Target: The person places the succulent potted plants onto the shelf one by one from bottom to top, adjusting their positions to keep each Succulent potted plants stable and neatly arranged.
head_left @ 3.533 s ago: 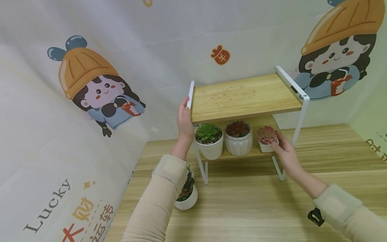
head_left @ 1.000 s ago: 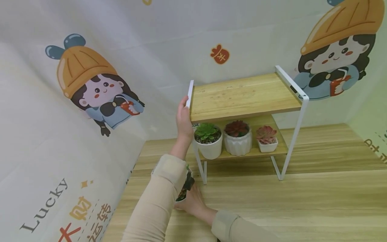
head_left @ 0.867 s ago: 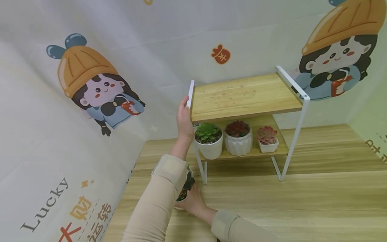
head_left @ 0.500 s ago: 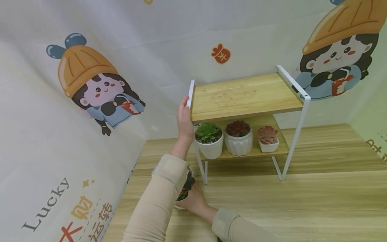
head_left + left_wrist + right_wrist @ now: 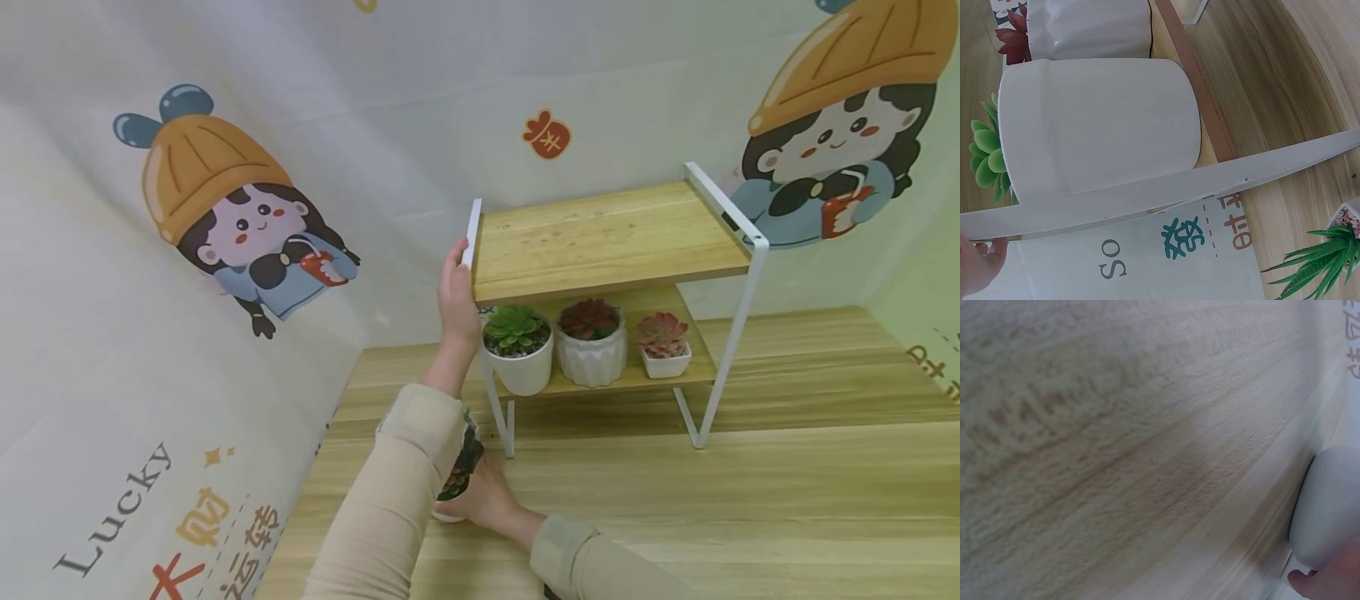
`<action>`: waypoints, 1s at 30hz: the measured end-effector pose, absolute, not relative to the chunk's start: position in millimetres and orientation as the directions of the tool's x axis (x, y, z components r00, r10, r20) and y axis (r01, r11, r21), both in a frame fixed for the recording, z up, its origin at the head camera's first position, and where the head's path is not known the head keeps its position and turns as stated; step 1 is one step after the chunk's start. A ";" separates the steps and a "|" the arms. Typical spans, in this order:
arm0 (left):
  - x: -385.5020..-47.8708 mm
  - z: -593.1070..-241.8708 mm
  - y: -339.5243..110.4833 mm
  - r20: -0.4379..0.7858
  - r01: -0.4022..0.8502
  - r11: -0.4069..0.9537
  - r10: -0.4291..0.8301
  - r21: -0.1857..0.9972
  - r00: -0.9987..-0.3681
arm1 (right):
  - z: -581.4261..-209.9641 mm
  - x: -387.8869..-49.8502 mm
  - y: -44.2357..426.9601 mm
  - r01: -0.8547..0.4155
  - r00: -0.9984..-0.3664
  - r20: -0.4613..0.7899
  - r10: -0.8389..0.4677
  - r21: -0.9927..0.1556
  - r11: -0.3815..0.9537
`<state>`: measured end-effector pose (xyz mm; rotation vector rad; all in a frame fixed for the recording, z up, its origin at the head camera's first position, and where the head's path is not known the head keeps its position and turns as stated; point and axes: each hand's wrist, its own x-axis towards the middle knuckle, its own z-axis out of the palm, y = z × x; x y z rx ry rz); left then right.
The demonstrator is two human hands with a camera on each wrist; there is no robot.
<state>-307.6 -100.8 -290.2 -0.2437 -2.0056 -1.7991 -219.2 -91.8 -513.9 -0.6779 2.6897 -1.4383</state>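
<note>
On the near side of the left hand [image 5: 458, 298], which grips the white metal frame [image 5: 472, 229] of a two-tier wooden shelf [image 5: 611, 237], apparently to steady it, the right hand [image 5: 483, 500] wraps round a dark-leaved succulent in a round white pot [image 5: 462, 473], probably for control.

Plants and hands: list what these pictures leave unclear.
Head view: left sleeve partly hides the potted plant beside the right hand, whose fingertips are lost behind sleeve or pot.
Left wrist view: right edge cuts off the spiky plant; left edge cuts off most of the left hand.
Right wrist view: right edge cuts off the writing.
</note>
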 end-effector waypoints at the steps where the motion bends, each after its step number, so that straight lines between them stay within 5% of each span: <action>1: -307.2 -290.1 -100.8 0.426 0.406 0.145 -0.155 0.902 -0.891 | -514.8 -219.5 -91.8 -0.359 -0.908 0.184 -0.377 -0.805 0.472; 13: -305.6 -289.2 -100.5 0.441 0.419 0.156 -0.156 0.895 -0.884 | -525.8 -220.8 -93.3 -0.267 -0.929 0.175 -0.327 -0.928 0.261; 30: -306.0 -290.3 -101.2 0.437 0.416 0.150 -0.148 0.897 -0.887 | -507.2 -205.5 -63.2 -0.304 -0.837 0.202 -0.508 -0.944 0.126</action>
